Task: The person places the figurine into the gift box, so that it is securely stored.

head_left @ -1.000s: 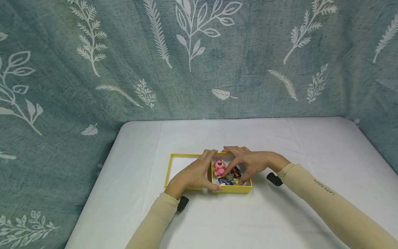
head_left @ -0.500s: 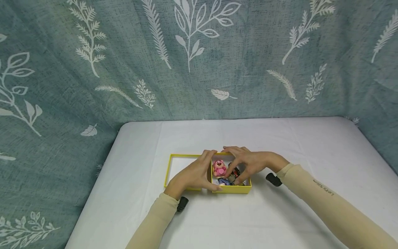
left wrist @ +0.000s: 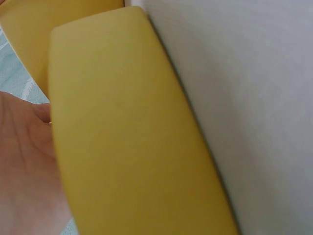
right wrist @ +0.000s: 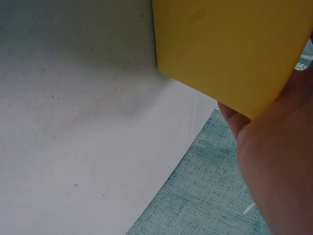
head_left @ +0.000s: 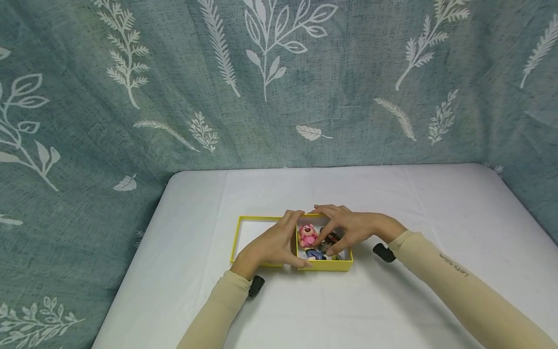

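A yellow box [head_left: 324, 266] with a white inside holds several small figurines: a pink bear [head_left: 307, 235], a blue one [head_left: 314, 254] and a dark one [head_left: 330, 239]. My left hand [head_left: 273, 243] grips the box's left end, thumb along the front wall and fingers at the back rim. Reaching in from the right, my right hand [head_left: 350, 230] has thumb and index finger on either side of the dark figurine, pinching it and partly covering it. Its other fingers lie by the back wall. The right wrist view catches the box's yellow right side [right wrist: 230, 44] beside that hand.
Left of the box lies a matching shallow yellow lid [head_left: 255, 230], white inside, partly under my left forearm; its wall [left wrist: 122, 127] fills much of the left wrist view. A white cloth covers the table [head_left: 348, 310]. Behind hangs a blue-green curtain [head_left: 348, 97] with white leaf prints.
My right thumb has shifted left inside the box, toward the index finger, and the dark figurine has turned slightly. The left hand, the box and the lid stay where they were.
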A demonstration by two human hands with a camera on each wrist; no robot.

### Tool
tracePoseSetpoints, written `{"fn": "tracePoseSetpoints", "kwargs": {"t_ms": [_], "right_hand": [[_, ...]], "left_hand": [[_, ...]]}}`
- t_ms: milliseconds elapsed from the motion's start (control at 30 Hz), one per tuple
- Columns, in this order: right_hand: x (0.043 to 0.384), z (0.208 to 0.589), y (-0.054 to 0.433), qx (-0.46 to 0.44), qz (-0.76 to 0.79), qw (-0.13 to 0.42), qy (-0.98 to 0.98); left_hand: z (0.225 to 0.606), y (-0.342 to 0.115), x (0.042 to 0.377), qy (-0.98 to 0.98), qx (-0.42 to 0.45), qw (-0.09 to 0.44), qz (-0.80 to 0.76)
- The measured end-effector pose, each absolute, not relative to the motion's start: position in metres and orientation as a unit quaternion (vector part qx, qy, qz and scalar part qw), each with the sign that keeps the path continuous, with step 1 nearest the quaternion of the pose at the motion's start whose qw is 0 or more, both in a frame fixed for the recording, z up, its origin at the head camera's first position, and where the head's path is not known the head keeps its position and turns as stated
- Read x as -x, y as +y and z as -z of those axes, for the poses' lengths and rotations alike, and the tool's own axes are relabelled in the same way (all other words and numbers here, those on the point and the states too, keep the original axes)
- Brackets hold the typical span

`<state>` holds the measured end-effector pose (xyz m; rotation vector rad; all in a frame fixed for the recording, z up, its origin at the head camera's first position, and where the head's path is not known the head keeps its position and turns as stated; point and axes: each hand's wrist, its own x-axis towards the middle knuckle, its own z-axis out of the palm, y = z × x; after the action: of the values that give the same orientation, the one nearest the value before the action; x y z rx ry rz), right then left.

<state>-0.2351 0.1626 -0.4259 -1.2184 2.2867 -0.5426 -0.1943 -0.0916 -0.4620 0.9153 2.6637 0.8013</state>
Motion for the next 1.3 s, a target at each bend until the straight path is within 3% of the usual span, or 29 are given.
{"fn": "tracePoseSetpoints", "kwargs": {"t_ms": [1300], "right_hand": [[0.232,0.414,0.172,0.460,0.248,0.195,0.830]], "left_hand": [[0.463,-0.093,0.195,0.901,-0.311,0.113,-0.279]]}}
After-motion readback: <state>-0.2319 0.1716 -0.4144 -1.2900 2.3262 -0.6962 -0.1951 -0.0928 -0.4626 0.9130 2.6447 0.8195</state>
